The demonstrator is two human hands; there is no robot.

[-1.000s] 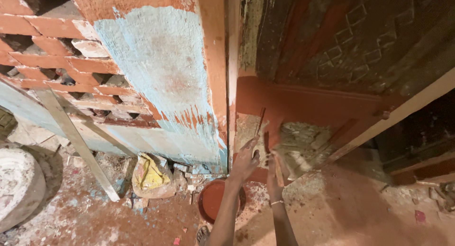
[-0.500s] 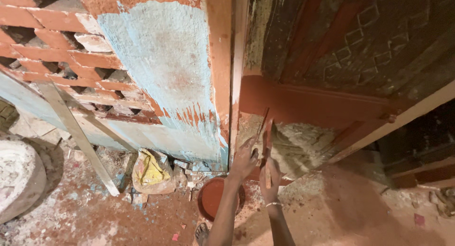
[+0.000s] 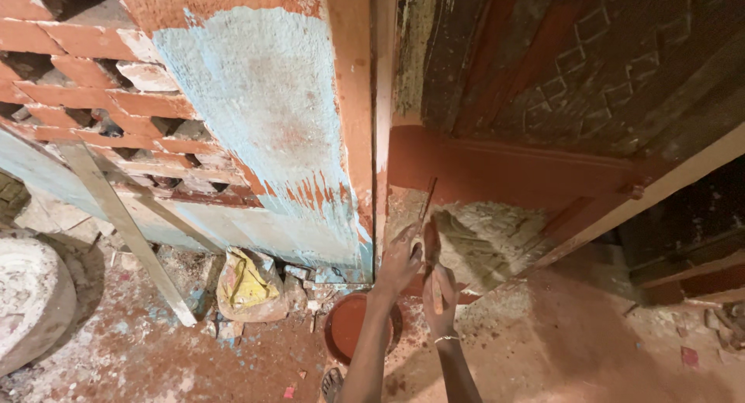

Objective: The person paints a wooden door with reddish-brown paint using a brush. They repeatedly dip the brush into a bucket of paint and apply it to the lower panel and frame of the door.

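Closed around a wooden handle, the right hand (image 3: 439, 300) has its grip on a paintbrush (image 3: 431, 252) whose handle runs down through the fist while the head points up at the wall. Just beside it, the left hand (image 3: 400, 257) has its fingers curled around a thin stick (image 3: 426, 203) that rises at a slight tilt toward the red-painted band (image 3: 504, 170) above. Both hands are smeared with red-brown paint, and a thin bracelet (image 3: 445, 339) circles the right wrist. Right behind the brush lies a bare, rough grey plaster patch (image 3: 485, 236), bordered by red paint above and at its right. Below the left forearm, a round bowl of red paint (image 3: 347, 325) sits on the dusty floor (image 3: 590, 349). Left of the hands stands an orange-edged wall corner with a worn pale blue face (image 3: 264, 124). A crumpled yellow bag (image 3: 244, 283) lies among rubble at its foot, a pale wooden plank (image 3: 124, 228) leans against open brickwork (image 3: 85, 100), and a dark carved door (image 3: 590, 62) rises above.
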